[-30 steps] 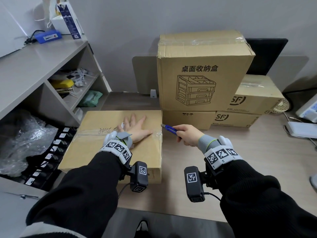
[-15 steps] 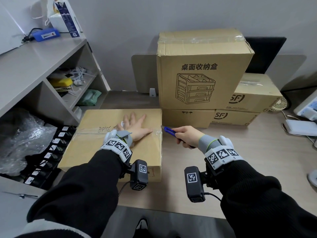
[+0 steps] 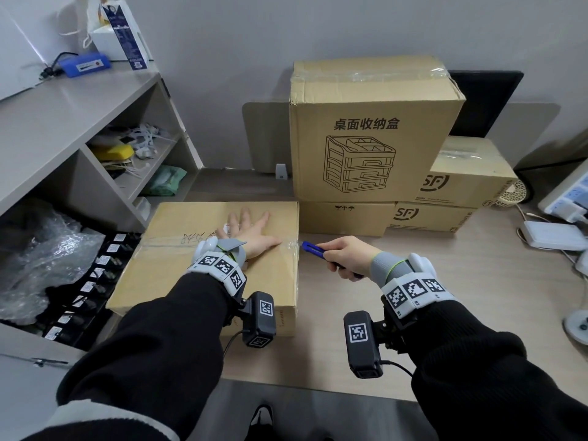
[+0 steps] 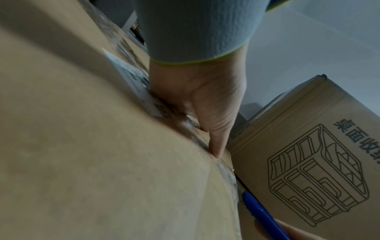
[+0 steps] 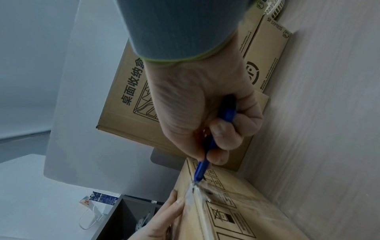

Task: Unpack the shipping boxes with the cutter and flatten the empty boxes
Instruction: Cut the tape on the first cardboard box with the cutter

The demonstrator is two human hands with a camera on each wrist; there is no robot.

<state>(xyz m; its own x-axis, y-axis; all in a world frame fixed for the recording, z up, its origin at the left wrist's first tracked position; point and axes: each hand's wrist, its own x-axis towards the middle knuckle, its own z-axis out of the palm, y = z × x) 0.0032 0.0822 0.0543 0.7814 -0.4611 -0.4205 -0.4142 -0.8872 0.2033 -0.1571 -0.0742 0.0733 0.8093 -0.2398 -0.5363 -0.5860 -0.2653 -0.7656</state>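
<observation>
1. Head view: a flat cardboard box lies on the wooden desk, its top seam closed with clear tape.
2. The left hand lies palm-down on the box top with fingers straight and spread, pressing on the taped seam.
3. Left wrist view: the left thumb rests along the tape line, near the right edge of the box.
4. The right hand has its fingers curled around a blue cutter, held just beside the right edge of the box.
5. Right wrist view: the tip of the cutter meets the tape where it wraps over the top right edge of the box. The blade itself is too small to make out.
6. A large box printed with a drawer-unit drawing stands behind, stacked on a low box.
7. Two boxes marked "SF" sit to the right of that stack, one on the other.
8. A shelf unit stands at the left; its compartments hold cables and crumpled plastic wrap.
</observation>
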